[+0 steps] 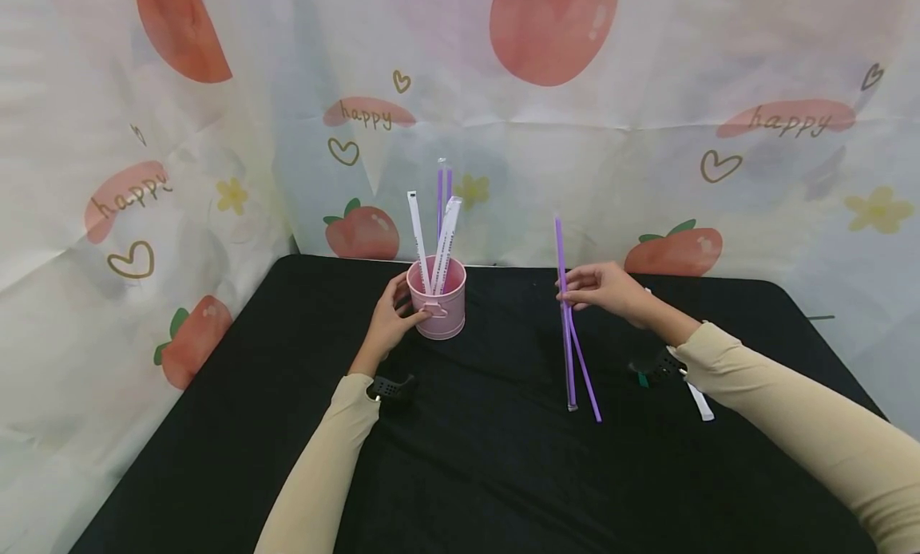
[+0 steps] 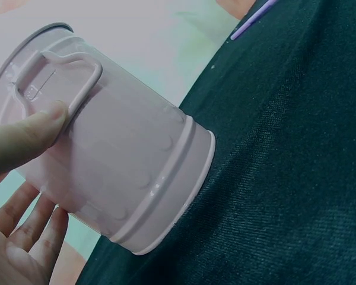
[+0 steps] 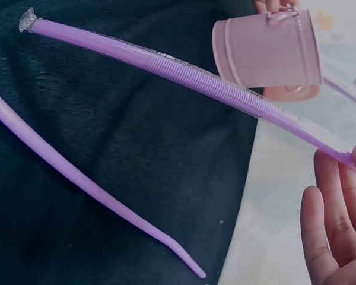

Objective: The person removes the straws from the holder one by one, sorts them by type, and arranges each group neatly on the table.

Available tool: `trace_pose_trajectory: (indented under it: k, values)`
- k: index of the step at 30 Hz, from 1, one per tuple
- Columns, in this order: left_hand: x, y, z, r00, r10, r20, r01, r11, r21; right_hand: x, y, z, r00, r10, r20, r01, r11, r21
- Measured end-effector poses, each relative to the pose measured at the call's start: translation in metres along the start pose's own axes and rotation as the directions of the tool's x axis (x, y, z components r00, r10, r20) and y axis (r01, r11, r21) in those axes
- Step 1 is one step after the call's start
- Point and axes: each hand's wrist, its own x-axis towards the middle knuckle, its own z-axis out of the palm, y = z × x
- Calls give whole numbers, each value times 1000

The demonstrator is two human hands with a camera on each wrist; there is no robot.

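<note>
My left hand [image 1: 388, 324] grips a small pink bucket [image 1: 447, 324] that stands upright on the table. In the left wrist view its thumb lies by the bucket's wire handle [image 2: 86, 98], with the other fingers along the far side. White paper-wrapped straws [image 1: 417, 239] and purple straws [image 1: 440, 199] stick up out of the bucket. My right hand [image 1: 604, 290] pinches a purple straw in clear wrapping [image 3: 204, 83], its ribbed bend section showing in the right wrist view. Under it a second purple straw [image 3: 83, 178] lies on the cloth, apart from the fingers.
Black cloth [image 1: 474, 450] covers the table. A white strip [image 1: 699, 401] lies at the right, partly hidden by the right sleeve, near a small green piece [image 1: 643, 379]. Behind the table hangs a printed curtain [image 1: 575, 171].
</note>
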Motion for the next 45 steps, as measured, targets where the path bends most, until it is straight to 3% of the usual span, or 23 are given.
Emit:
trace_pose_trajectory:
  k: [8, 15, 19, 28, 45]
  values:
    - [2, -2, -1, 1000, -3, 1, 3, 1000, 12, -5, 14, 8, 1000, 19, 9, -20, 997, 68]
    - [13, -27, -2, 1000, 5, -11, -5, 1000, -5, -4, 28, 14, 1000, 1, 11, -3, 994, 111]
    - [13, -31, -1, 999, 24, -25, -23, 1000, 16, -3, 37, 16, 999, -39, 17, 37, 989, 146]
    - [14, -31, -1, 999, 31, -36, -30, 999, 20, 0, 44, 20, 992, 119, -31, -115, 988, 106]
    - [12, -31, 1, 999, 41, -35, -41, 999, 18, 8, 60, 26, 981, 189, -42, -184, 978, 98]
